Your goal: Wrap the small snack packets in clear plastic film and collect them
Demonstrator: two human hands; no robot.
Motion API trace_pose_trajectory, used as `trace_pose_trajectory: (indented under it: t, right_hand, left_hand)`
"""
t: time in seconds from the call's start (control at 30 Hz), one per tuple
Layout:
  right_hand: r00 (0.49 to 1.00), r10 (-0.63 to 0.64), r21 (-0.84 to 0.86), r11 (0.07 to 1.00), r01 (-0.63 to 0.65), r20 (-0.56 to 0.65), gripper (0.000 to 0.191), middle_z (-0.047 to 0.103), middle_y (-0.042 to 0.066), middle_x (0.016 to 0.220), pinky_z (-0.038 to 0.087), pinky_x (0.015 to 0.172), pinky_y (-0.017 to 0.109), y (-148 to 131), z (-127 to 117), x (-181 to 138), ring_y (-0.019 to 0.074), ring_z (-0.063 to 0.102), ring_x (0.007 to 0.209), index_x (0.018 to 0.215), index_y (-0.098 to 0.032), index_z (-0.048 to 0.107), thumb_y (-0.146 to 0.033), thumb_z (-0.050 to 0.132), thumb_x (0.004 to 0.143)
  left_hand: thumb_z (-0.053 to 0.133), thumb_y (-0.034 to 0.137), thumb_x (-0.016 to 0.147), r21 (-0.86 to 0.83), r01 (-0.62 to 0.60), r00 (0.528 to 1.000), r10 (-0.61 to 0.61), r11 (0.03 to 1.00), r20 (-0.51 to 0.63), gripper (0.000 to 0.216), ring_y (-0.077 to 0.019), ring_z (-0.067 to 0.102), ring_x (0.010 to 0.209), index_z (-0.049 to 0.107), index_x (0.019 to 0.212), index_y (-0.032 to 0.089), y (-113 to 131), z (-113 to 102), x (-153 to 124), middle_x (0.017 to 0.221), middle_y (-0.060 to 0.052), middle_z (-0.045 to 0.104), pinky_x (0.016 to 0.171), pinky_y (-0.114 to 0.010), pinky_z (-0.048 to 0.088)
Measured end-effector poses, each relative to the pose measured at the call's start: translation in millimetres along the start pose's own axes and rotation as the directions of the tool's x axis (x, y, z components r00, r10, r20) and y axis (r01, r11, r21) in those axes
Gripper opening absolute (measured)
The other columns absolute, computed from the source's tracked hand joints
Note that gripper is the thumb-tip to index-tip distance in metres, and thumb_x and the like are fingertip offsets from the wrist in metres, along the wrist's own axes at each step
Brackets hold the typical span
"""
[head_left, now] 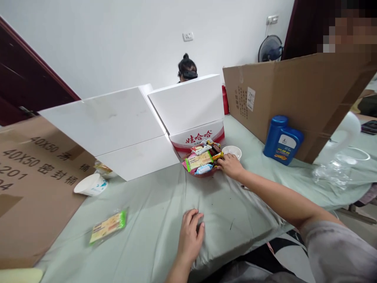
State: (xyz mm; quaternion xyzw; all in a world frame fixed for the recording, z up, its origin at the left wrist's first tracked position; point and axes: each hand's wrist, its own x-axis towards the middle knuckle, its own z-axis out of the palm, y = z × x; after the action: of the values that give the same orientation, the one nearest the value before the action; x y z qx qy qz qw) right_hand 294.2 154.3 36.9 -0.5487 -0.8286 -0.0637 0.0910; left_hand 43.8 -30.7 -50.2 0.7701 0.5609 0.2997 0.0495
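My right hand (231,165) reaches far forward to a red bowl (203,173) heaped with wrapped snacks (199,160). Its fingers are curled at the pile's right edge and touch a yellow wrapper (218,156). Whether they grip it I cannot make out. My left hand (190,232) rests palm down on the pale green cloth (153,204) near the table's front edge, fingers stretched flat and holding nothing. A small white bowl (232,151) stands just behind my right hand.
A green-edged cracker packet (108,226) lies at front left, a tipped paper cup (90,184) further left. White boards (132,125) and cardboard screens (297,94) wall the table. A blue bottle (282,139) and clear plastic (338,167) sit right. Another person's head (187,68) shows behind.
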Motion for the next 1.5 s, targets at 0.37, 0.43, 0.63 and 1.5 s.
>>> trace_pose_trajectory:
  t: [0.37,0.43,0.63,1.5]
  right_hand:
    - [0.986,0.163,0.061,0.985,-0.160,-0.039,0.036,0.057,0.011,0.130,0.032,0.102,0.035,117.6,-21.5,21.3,0.0240,0.046,0.123,0.125,-0.023,0.060,-0.020,0.051,0.090]
    - [0.942,0.324,0.082,0.945,-0.318,-0.085,0.040,0.054,0.015,0.133,0.034,0.100,0.038,119.0,-16.6,16.9,0.0267,0.045,0.124,0.132,-0.018,0.052,-0.020,0.045,0.092]
    - [0.796,0.599,0.197,0.773,-0.603,0.087,0.032,0.067,0.012,0.104,0.051,0.076,0.035,139.4,8.2,14.7,0.0261,0.064,0.093,0.116,-0.013,0.061,-0.031,0.058,0.090]
    - [1.000,-0.003,-0.049,0.999,0.003,-0.006,0.043,0.058,0.024,0.119,0.053,0.064,0.034,-60.0,0.9,-2.6,0.0240,0.067,0.084,0.128,-0.008,0.052,-0.006,0.031,0.090]
  left_hand:
    - [0.048,0.027,0.089,-0.019,0.049,0.998,-0.048,0.999,0.040,0.026,-0.0264,0.058,0.112,0.068,0.105,0.022,-4.7,2.9,-2.4,0.115,-0.011,0.060,0.091,-0.044,0.055]
    - [0.048,0.029,0.089,-0.018,0.058,0.997,-0.057,0.998,0.045,0.027,-0.0266,0.058,0.112,0.069,0.105,0.022,-6.2,4.2,-3.1,0.116,-0.011,0.060,0.090,-0.043,0.056]
    - [0.047,0.032,0.090,-0.016,0.039,0.998,-0.038,0.999,0.044,0.028,-0.0275,0.060,0.110,0.069,0.103,0.021,-12.2,8.8,-3.6,0.115,-0.012,0.061,0.087,-0.044,0.057]
    - [0.048,0.030,0.089,-0.050,0.060,0.997,-0.058,0.997,0.047,0.025,-0.0264,0.059,0.110,0.071,0.095,0.021,-4.6,0.1,1.8,0.113,-0.012,0.062,0.091,-0.045,0.054]
